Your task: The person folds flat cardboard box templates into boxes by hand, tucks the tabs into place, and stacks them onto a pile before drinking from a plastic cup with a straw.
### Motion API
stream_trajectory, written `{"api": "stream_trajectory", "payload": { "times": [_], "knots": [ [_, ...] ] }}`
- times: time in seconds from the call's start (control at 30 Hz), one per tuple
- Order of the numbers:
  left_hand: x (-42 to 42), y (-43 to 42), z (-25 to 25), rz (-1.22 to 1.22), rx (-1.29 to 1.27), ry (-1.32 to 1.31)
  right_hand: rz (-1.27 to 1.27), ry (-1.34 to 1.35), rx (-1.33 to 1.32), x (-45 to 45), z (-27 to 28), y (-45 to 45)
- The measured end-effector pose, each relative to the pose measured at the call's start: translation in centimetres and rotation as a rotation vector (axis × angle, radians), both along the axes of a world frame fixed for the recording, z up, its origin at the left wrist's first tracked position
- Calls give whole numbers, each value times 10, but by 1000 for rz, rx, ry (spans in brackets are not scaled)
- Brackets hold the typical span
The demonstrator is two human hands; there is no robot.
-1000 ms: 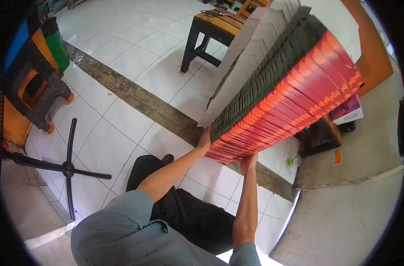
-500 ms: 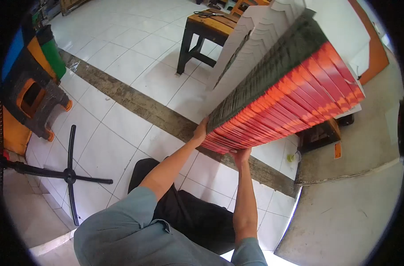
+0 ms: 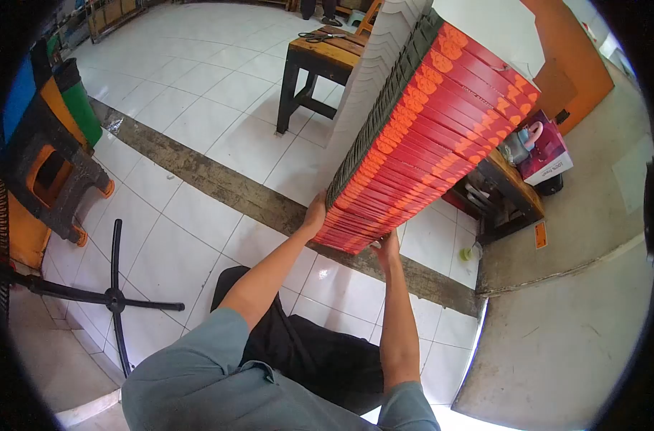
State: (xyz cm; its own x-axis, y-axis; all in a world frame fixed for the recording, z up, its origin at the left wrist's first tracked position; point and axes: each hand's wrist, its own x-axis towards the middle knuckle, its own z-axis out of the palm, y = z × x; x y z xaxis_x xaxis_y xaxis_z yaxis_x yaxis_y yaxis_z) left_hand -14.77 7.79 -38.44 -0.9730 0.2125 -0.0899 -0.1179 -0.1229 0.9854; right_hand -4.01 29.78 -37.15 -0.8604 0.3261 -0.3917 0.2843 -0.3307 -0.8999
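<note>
A tall, tilted stack of red printed cardboard pieces (image 3: 420, 144) rises in front of me, with orange patterns, dark green-black edges on one side and white flaps at the top and back. My left hand (image 3: 315, 217) grips its lower left edge, the fingers partly hidden behind it. At the lower right corner, my right hand (image 3: 388, 250) holds the stack from beneath, with the thumb against the near side. Most of the right fingers are out of sight.
A wooden table (image 3: 323, 54) with scissors (image 3: 322, 36) on it stands ahead. On the left are stacked plastic stools (image 3: 50, 154) and a black cross-shaped stand base (image 3: 114, 299). A pink-and-white box (image 3: 546, 154) rests on a low wooden table (image 3: 514, 183) at right. A person's feet (image 3: 332, 21) show far back.
The stack has swung more upright, its top shifting left and its red side turning toward me. The pink-and-white box behind it has come into view. Both hands keep their hold.
</note>
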Motion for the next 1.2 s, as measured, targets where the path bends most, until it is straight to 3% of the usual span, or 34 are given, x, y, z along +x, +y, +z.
{"api": "stream_trajectory", "payload": {
  "times": [0.17,0.3,0.43,0.53,0.6,0.67,0.73,0.77,0.8,0.83,0.87,0.9,0.97,1.03,1.07,1.1,1.17,1.2],
  "knots": [
    [-17,10,-37,0,49,94,20,-30,43,-1,-10,12],
    [-2,-2,-6,47,92,-46,-33,-92,66,4,-16,19],
    [-6,-10,-2,1,87,13,59,-35,50,19,-22,27],
    [-3,-17,5,-63,57,29,-119,-127,155,45,-31,32],
    [5,-21,13,13,-54,73,87,-285,519,86,-54,45],
    [15,-44,22,-10,-181,132,248,-283,1256,162,-51,25],
    [26,-71,12,33,-397,229,634,-729,1572,254,-13,-14],
    [35,-89,0,88,-489,268,733,-872,1645,309,-29,-18],
    [52,-117,-2,45,-608,351,706,-1160,1303,298,35,-44],
    [82,-148,-2,15,-823,427,596,-928,1569,332,35,-45],
    [103,-183,-16,-130,-1134,504,439,-923,1589,348,50,-55],
    [125,-207,6,-394,-1320,186,283,-915,1596,357,70,-69],
    [132,-252,-13,-411,-972,-70,33,-795,1360,369,103,-79],
    [170,-256,3,-153,-722,71,-215,-546,1346,392,78,-71],
    [189,-248,23,-71,-645,49,-272,-556,1271,396,80,-70],
    [203,-242,27,-98,-659,46,-338,-557,1198,396,81,-68],
    [227,-231,32,123,-976,249,-377,-592,1138,399,89,-63],
    [241,-225,39,97,-1028,286,-332,-663,1123,395,101,-64]
  ]
}}
